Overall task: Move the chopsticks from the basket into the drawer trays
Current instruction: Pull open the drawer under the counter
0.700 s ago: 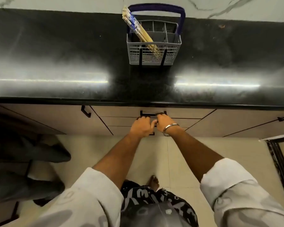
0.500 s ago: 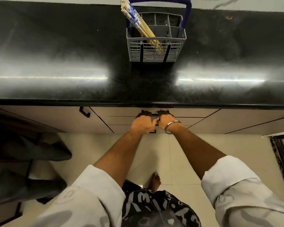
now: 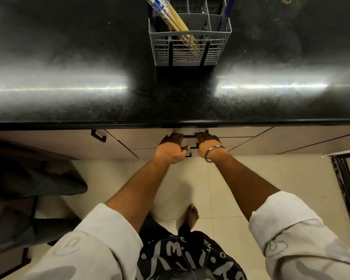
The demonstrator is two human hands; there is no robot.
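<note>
One broad black surface (image 3: 89, 57) fills the upper part of the view, with pale cabinet fronts and the drawer (image 3: 150, 140) just below its front edge and a tiled floor (image 3: 220, 188) beneath. Toward the back of it stands the grey basket (image 3: 190, 51), and the chopsticks (image 3: 175, 21) lean in its left compartment, tops tilted to the left. Both hands reach the drawer's black handle (image 3: 189, 136): the left hand (image 3: 171, 150) and the right hand (image 3: 207, 143), a metal bangle (image 3: 213, 153) on its wrist, each have a grip curled over the bar, side by side.
</note>
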